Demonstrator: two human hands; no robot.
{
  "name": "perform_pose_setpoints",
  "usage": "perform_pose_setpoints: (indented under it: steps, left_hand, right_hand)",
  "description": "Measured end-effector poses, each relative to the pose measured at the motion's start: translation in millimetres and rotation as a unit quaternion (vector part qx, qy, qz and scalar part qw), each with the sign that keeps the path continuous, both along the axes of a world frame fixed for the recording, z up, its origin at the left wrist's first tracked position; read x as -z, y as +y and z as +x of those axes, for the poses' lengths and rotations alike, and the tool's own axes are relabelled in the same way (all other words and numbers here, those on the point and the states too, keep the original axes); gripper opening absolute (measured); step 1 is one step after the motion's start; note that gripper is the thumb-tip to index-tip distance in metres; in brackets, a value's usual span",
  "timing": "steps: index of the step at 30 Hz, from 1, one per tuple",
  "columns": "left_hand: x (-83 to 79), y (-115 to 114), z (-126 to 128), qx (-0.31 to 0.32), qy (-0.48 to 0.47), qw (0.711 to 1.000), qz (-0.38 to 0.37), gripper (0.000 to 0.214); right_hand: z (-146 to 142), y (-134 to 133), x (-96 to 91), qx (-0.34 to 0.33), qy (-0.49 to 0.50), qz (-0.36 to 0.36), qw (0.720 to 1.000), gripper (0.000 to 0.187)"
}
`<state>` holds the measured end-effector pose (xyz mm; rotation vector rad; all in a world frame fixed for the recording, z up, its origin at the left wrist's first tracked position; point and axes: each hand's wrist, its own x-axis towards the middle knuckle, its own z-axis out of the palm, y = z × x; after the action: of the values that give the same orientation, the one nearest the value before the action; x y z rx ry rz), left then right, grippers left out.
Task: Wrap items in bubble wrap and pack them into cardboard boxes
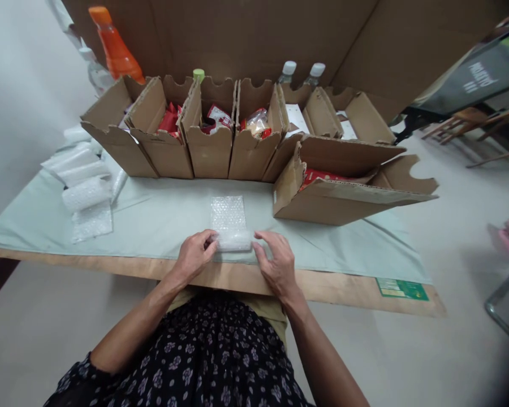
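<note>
A strip of bubble wrap [228,211] lies on the green-covered table in front of me, its near end rolled into a small tube. The fingers of my left hand [195,253] pinch the left end of that tube. At the right end, my right hand [277,261] has its thumb and fingers apart, with the tips close beside the tube and nothing between them. Whatever may be inside the roll cannot be made out. More bubble wrap rolls [87,193] are piled at the left side of the table.
Several cardboard bins [212,152] with packets inside stand in a row at the back. Another cardboard box [331,204] sits at the right, holding a red packet [324,176]. Behind the bins are an orange bottle [117,53] and two white-capped bottles. A green label [402,289] marks the front edge.
</note>
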<state>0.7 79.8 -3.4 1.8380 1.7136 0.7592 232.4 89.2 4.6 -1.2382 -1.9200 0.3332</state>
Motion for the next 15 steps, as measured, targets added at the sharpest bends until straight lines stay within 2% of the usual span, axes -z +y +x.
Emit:
perform_pose_setpoints:
  steps: [5,8,12,15]
  left_hand:
    - [1.9,2.3,0.7,-0.012,0.005,1.000,0.003,0.032]
    - [-2.8,-7.1,-2.8,-0.003,0.011,0.998,0.056,0.037]
    - [-6.4,-23.3,-7.8,0.092,0.038,0.981,0.169,0.037]
    - [-2.4,-22.7,-5.6,0.104,0.039,0.983,0.149,0.030]
  right_hand:
    - [-2.0,0.0,7.8,-0.116,-0.137,0.018,0.984,0.027]
    - [-5.8,4.8,13.4,-0.118,-0.154,0.013,0.981,0.022]
    - [-5.2,3.9,10.9,-0.125,-0.122,-0.012,0.985,0.020]
    - [-3.6,1.3,6.8,-0.118,-0.098,-0.047,0.987,0.020]
